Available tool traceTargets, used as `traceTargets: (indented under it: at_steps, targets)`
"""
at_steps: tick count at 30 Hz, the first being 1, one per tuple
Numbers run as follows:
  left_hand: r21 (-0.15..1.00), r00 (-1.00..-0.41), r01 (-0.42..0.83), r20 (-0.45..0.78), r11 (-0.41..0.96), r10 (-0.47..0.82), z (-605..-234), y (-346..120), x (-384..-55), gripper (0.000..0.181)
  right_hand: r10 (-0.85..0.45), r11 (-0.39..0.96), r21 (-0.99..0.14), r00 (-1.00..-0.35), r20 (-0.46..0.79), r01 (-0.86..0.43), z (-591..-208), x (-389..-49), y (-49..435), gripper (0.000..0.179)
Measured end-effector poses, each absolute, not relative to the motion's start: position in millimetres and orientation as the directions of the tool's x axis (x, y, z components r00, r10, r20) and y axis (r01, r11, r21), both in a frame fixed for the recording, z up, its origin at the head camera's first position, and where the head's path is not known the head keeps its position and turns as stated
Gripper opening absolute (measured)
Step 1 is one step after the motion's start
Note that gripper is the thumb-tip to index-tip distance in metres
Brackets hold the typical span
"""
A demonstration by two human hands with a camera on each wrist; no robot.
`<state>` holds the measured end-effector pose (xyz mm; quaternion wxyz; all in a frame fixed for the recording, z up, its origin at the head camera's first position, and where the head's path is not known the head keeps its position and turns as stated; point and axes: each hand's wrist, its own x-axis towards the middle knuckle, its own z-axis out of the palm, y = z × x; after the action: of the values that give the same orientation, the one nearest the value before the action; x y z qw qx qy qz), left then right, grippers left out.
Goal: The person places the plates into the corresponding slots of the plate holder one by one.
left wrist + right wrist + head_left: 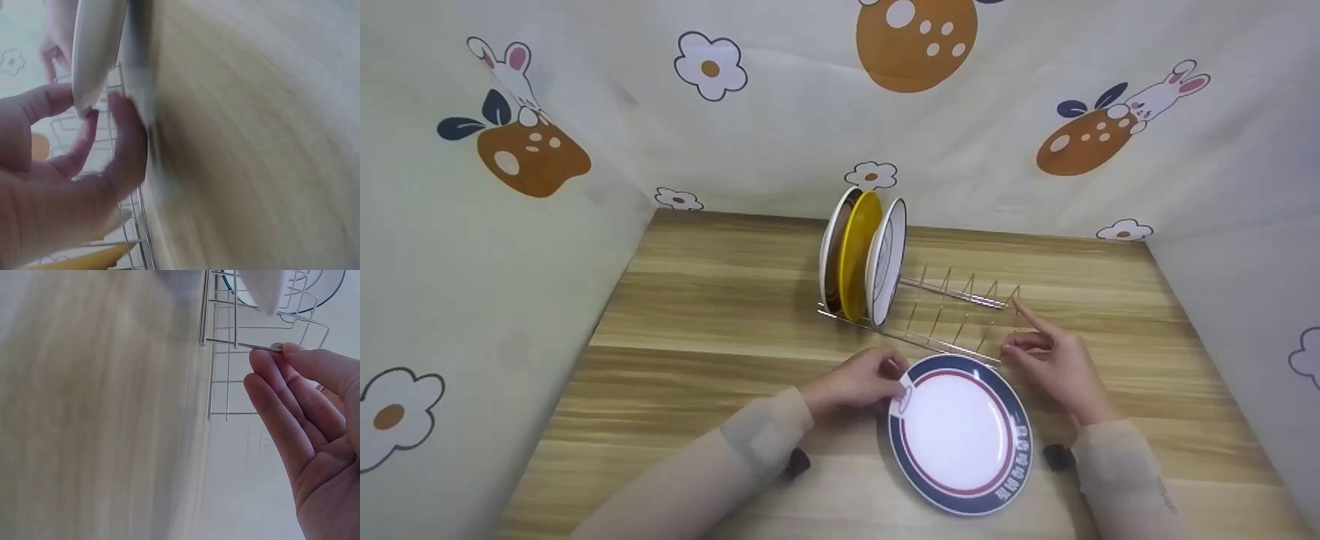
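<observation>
My left hand point(861, 381) pinches the left rim of a white plate point(960, 431) with a dark blue and red border. In the left wrist view that plate point(97, 50) is seen edge-on between thumb and fingers. A wire dish rack point(952, 345) stands just beyond it. My right hand point(1061, 367) is at the rack's right end, its thumb and a finger pinching an end wire point(261, 347) in the right wrist view. Upright at the rack's left end are a brown-and-white plate point(831, 255), a yellow plate point(859, 259) and a white dark-rimmed plate point(889, 262).
The rack sits on a wood-grain table point(697, 315). Pale cloth point(787, 135) printed with flowers, rabbits and orange fruit surrounds the table at the back and sides. Small black pieces point(797, 463) show beside both wrists.
</observation>
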<state>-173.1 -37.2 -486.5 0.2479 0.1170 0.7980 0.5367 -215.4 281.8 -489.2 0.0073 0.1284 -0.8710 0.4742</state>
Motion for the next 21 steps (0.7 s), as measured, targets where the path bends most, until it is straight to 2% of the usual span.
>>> traceTargets:
  at_steps: [4, 6, 14, 18, 21]
  targets:
    - [0.926, -0.79, -0.31, -0.378, 0.218, 0.482, -485.5, -40.8, -172.4, 0.023, -0.213, 0.513, -0.828, -0.968, 0.129, -0.224, -489.3, -215.1, 282.2, 0.081]
    - [0.917, -0.77, -0.36, -0.397, 0.173, 0.499, -485.5, -42.3, -172.3, 0.023, -0.212, 0.513, -0.83, -0.969, 0.124, -0.218, -489.1, -215.0, 281.9, 0.081]
    - [0.895, -0.704, -0.427, -0.416, 0.125, 0.575, -488.2, -49.3, -174.6, 0.027, -0.21, 0.505, -0.84, -0.972, 0.102, -0.197, -488.9, -214.9, 282.4, 0.083]
    - [0.881, -0.647, -0.468, -0.398, 0.073, 0.651, -487.8, -55.4, -175.0, 0.034, -0.206, 0.507, -0.843, -0.975, 0.085, -0.181, -488.9, -214.7, 282.4, 0.083]
    - [0.873, -0.591, -0.487, -0.34, 0.013, 0.732, -488.3, -59.4, -175.0, 0.045, -0.215, 0.518, -0.833, -0.972, 0.093, -0.194, -489.8, -215.5, 282.9, 0.082]
